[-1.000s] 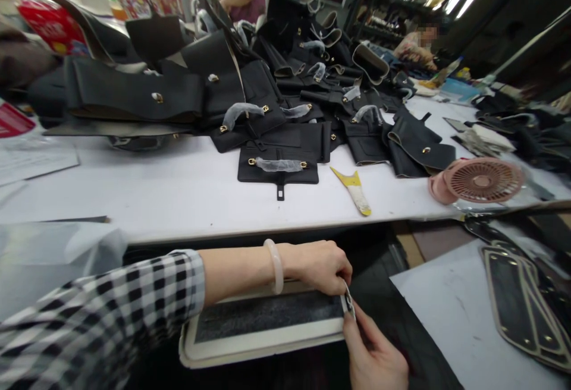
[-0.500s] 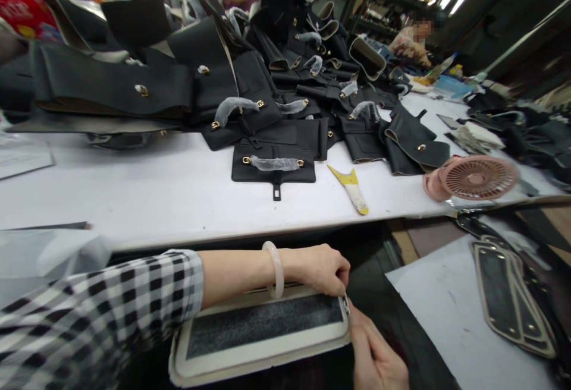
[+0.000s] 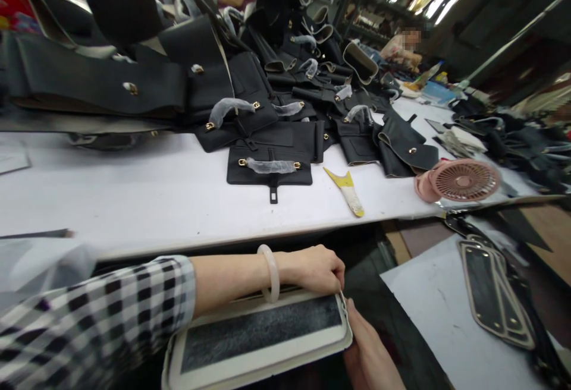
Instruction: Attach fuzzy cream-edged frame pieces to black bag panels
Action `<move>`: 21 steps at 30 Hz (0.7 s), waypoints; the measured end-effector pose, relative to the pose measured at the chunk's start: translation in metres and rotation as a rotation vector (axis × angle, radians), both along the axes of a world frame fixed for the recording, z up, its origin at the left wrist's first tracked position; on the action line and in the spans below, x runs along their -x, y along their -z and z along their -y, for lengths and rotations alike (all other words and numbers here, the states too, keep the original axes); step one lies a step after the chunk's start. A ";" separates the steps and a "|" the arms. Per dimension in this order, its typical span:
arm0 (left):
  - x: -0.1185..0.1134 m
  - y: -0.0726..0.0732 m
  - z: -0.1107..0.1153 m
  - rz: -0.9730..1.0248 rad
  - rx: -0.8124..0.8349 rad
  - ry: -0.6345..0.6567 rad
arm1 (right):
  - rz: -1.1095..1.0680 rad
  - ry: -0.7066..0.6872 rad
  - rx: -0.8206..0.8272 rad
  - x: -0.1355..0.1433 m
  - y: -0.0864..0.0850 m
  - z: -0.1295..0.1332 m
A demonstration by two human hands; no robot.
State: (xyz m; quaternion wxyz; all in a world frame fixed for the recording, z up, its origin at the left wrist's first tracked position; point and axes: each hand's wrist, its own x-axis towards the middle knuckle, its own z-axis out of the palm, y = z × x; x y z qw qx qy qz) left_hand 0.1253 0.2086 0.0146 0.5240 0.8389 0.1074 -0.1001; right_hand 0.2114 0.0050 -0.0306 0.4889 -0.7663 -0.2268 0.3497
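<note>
Fingers of the left hand [image 3: 314, 270] curl together and pinch the far right corner of a cream-edged panel [image 3: 259, 339] with a dark textured centre, held low in front of the person, below the white table [image 3: 147, 200]. Right hand [image 3: 368, 351] grips the panel's right end from beneath; whether its fingers are spread cannot be told. A pale bangle [image 3: 270, 272] circles the left wrist beside a checked sleeve [image 3: 98, 324]. On the table lie black leather pieces [image 3: 270, 167], a yellow-handled scraper [image 3: 345, 191] and a pink fan [image 3: 461, 181], well apart from both hands.
</note>
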 end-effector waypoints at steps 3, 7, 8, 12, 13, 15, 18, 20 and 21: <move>0.001 0.000 -0.002 -0.007 0.013 -0.002 | 0.004 -0.015 0.068 -0.006 0.003 0.006; 0.003 0.008 0.001 0.052 0.006 -0.011 | -0.108 -0.072 0.157 -0.003 -0.012 -0.001; 0.003 0.010 0.002 0.068 0.000 -0.017 | -0.124 -0.079 0.170 -0.001 -0.017 -0.004; 0.005 0.014 0.006 0.104 -0.027 -0.033 | -0.142 -0.207 0.197 0.002 -0.034 -0.015; 0.005 0.013 0.006 0.107 -0.034 -0.034 | -0.147 -0.256 0.204 0.002 -0.037 -0.017; 0.005 0.011 0.007 0.110 -0.047 -0.035 | -0.137 -0.328 0.233 0.000 -0.041 -0.021; 0.004 0.007 0.009 0.106 -0.073 -0.031 | -0.052 -0.357 0.287 -0.005 -0.039 -0.024; 0.003 0.004 0.009 0.087 -0.107 -0.006 | 0.043 -0.313 0.296 -0.007 -0.033 -0.024; 0.003 0.001 0.008 0.073 -0.123 0.012 | 0.088 -0.275 0.297 -0.008 -0.029 -0.023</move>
